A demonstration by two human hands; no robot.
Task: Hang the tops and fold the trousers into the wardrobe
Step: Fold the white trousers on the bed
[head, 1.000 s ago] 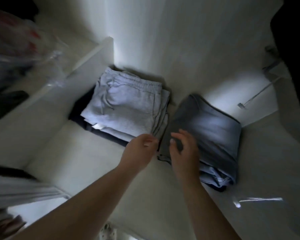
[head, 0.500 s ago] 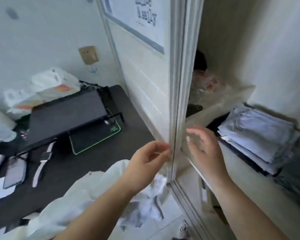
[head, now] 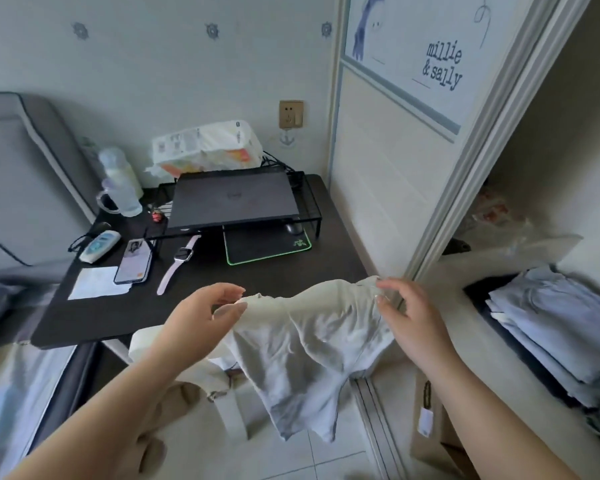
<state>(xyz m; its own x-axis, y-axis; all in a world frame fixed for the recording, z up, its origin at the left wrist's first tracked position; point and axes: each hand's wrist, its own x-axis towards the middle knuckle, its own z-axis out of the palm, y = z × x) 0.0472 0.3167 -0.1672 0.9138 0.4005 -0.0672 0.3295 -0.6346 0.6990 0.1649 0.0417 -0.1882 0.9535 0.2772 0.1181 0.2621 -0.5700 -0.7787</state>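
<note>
Holding a white garment (head: 312, 344) stretched between both hands, the person stands beside the open wardrobe (head: 520, 140).

Head view, change: a second ago both hands were at the folded trousers on the wardrobe shelf; the camera has since swung left to the dark tabletop (head: 222, 289), and the hands now carry a new item. By judgement, one pair of trousers is stored and the next item is being taken up.

Head view, hands: the left hand (head: 201, 320) is pinched shut on the garment's upper left edge. The right hand (head: 409, 313) grips the upper right edge with thumb and forefinger; its other fingers are spread. The garment hangs loose and creased below both hands, above the tiled floor (head: 326, 452), in front of the tabletop edge. Whether it is a top or trousers cannot be told.

Head view, containers: the wardrobe shelf (head: 440, 299) holds a stack of folded pale grey trousers (head: 548, 317) resting on a dark folded item. An upper shelf behind it carries clear plastic wrapping; its contents are unclear. A brown paper bag (head: 430, 434) stands on the floor below the shelf; its contents are hidden.
</note>
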